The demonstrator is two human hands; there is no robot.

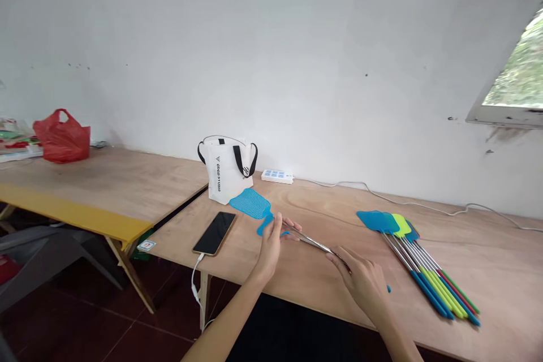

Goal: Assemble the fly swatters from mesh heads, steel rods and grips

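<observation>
A fly swatter with a blue mesh head (pixel 250 203) is held across the table in front of me. My left hand (pixel 271 243) is closed on it just below the head, around the neck of the metal shaft (pixel 316 244). More blue plastic (pixel 263 227) shows beside and behind my left fingers; I cannot tell whether it is a second swatter. Farther right, my right hand (pixel 360 274) grips the handle end, mostly covering it. A small blue tip (pixel 389 289) sticks out past that hand. Several fly swatters (pixel 418 263) with blue, yellow-green, red and green handles lie fanned together to the right.
A smartphone (pixel 215 233) with a white cable lies at the left of the wooden table (pixel 314 294). Behind it stand a white bag (pixel 223 172) with black handles and a white power strip (pixel 277 176). A red plastic bag (pixel 63 138) sits on the neighbouring table.
</observation>
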